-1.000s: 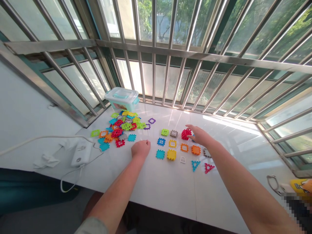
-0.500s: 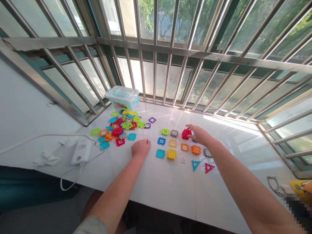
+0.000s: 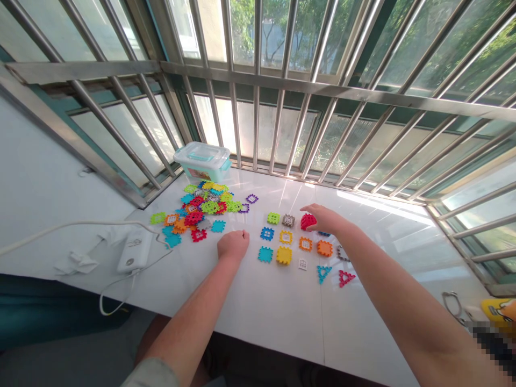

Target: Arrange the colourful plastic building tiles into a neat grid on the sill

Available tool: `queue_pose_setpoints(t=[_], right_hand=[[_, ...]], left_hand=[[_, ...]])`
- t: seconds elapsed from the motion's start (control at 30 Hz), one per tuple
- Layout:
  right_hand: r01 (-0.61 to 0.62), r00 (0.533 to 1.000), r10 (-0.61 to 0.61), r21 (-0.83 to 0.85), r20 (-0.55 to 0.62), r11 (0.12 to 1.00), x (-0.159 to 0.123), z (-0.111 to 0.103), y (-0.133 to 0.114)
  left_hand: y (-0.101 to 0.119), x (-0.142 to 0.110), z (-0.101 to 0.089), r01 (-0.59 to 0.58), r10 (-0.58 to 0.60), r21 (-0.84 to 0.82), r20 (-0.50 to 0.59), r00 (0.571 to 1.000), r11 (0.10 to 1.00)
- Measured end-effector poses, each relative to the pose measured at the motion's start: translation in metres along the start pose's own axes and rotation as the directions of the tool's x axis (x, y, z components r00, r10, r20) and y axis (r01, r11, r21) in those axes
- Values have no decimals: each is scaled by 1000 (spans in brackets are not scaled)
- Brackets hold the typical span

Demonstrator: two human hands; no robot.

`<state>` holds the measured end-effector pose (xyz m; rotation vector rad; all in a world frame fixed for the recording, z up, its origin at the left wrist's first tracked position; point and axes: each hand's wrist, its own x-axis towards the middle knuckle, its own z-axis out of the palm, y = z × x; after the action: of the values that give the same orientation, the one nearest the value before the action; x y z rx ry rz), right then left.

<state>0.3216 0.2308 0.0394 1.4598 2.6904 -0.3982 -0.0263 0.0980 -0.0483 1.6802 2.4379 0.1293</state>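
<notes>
Plastic blocks (image 3: 209,207) on a white stone ledge (image 3: 266,306) under steel window bars (image 3: 256,129)

This looks like a home, probably an enclosed balcony or deep window bay, though the wide-angle view makes the layout hard to judge. Polished stainless-steel security bars (image 3: 257,32) stand before sliding frosted-glass windows (image 3: 245,129), with green leafy trees (image 3: 242,16) beyond. On the long white stone ledge (image 3: 266,328) are a clear plastic storage box with a teal-trimmed lid (image 3: 201,160), multicoloured plastic toy tiles (image 3: 201,212), and a white corded power adapter (image 3: 133,251).
</notes>
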Motion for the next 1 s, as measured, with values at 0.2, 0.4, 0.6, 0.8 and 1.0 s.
queue_pose_setpoints(t=[0.2, 0.4, 0.6, 0.8, 1.0], right_hand=[[-87, 985, 98, -77, 145, 993, 19, 1, -9], [-144, 973, 159, -97, 166, 985, 23, 12, -13], [-168, 971, 183, -112, 151, 980, 25, 18, -15], [-180, 971, 197, -129, 138, 975, 26, 21, -15], [-169, 975, 188, -150, 119, 974, 24, 22, -19]], left_hand=[[-1, 2, 4, -4, 4, 8, -15, 1000, 1000], [-1, 2, 4, 5, -4, 13, -21, 1000, 1000], [0, 1, 2, 14, -13, 3, -2, 1000, 1000], [0, 0, 1, 9, -9, -1, -5, 1000, 1000], [0, 1, 1, 8, -8, 7, 0, 1000, 1000]])
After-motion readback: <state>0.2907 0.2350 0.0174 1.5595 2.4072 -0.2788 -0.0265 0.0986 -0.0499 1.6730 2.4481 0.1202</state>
